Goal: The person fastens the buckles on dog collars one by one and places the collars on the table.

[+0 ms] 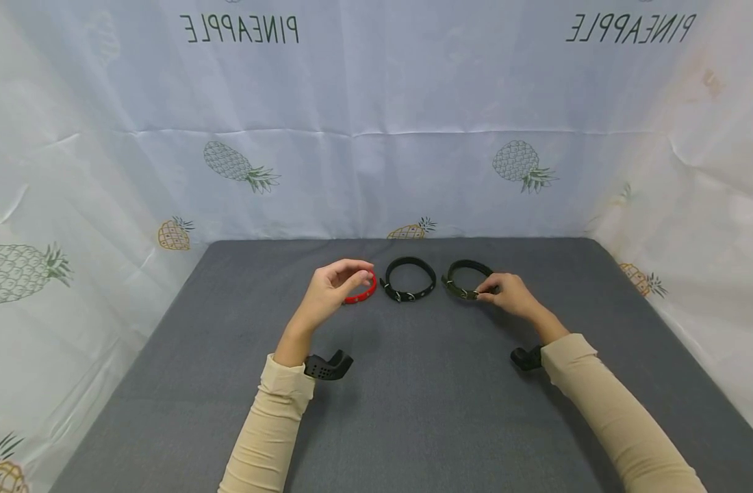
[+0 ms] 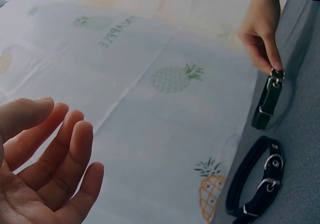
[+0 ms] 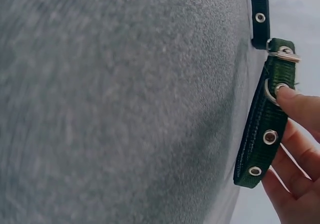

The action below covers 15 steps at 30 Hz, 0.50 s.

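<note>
Three buckled pet collars lie in a row toward the far side of the table. My right hand [image 1: 511, 296] pinches the dark green collar [image 1: 455, 289] near its buckle. In the right wrist view, the thumb lies over a metal eyelet of that green collar [image 3: 281, 119], with the other fingers behind the band. The black collar [image 1: 427, 290] forms a closed ring in the middle. My left hand [image 1: 328, 293] hovers by the red collar [image 1: 365, 296] and hides part of it. Its fingers curve loosely with nothing between them, as the left wrist view shows.
A grey cloth [image 1: 407, 411] covers the table. Pale curtains [image 1: 376, 185] with pineapple prints hang behind it and along both sides. Each wrist wears a black camera mount [image 1: 329, 366].
</note>
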Available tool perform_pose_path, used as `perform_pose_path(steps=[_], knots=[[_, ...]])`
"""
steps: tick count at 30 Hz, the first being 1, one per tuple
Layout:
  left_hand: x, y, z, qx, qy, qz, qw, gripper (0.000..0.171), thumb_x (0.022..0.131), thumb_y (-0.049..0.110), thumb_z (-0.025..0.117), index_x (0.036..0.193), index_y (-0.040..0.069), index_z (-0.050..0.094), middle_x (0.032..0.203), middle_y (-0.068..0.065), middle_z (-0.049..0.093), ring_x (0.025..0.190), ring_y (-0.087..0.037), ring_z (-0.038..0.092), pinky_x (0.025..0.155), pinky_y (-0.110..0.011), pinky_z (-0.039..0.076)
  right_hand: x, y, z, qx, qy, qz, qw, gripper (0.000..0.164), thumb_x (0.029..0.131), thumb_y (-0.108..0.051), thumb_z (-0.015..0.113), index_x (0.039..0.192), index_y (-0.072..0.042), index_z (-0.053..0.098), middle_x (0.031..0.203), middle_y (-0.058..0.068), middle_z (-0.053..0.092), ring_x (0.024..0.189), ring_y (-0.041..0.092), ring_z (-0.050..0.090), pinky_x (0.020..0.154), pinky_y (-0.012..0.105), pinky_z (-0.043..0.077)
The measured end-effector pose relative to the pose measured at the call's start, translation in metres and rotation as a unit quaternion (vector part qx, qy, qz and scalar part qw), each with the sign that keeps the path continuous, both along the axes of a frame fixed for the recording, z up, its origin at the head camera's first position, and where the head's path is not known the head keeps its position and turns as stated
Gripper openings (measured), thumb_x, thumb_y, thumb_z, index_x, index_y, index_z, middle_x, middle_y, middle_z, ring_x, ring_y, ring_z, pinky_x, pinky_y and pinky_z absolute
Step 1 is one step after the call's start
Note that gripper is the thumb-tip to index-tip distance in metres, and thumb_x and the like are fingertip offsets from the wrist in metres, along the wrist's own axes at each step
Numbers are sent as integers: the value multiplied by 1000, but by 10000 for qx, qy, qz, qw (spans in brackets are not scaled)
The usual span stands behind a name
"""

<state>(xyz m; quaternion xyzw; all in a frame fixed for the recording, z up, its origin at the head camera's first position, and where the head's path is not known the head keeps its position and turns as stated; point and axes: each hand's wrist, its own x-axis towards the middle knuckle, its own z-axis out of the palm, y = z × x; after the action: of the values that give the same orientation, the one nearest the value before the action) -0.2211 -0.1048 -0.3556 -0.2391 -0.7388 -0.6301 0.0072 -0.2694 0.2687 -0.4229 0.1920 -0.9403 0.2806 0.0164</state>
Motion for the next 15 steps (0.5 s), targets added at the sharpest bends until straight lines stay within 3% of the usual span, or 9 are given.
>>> perform_pose_path(steps=[5,15], knots=[[-1,-1,-1,2,53,-13,10000,27,96,13,59,116,-4,63,91,16,67,85,0,65,81,-18,52,-2,-5,0,93,-103,-6,9999,12,86,-9,70,94,-1,75,100,20,70,90,35,64,76,44,52],[-3,-2,-3,-76,75,124,9999,25,96,10,59,116,-4,63,90,14,66,84,0,64,81,-18,52,-4,-10,-8,245,-202,120,9994,14,87,-9,69,94,0,76,96,19,71,81,29,64,68,36,52]])
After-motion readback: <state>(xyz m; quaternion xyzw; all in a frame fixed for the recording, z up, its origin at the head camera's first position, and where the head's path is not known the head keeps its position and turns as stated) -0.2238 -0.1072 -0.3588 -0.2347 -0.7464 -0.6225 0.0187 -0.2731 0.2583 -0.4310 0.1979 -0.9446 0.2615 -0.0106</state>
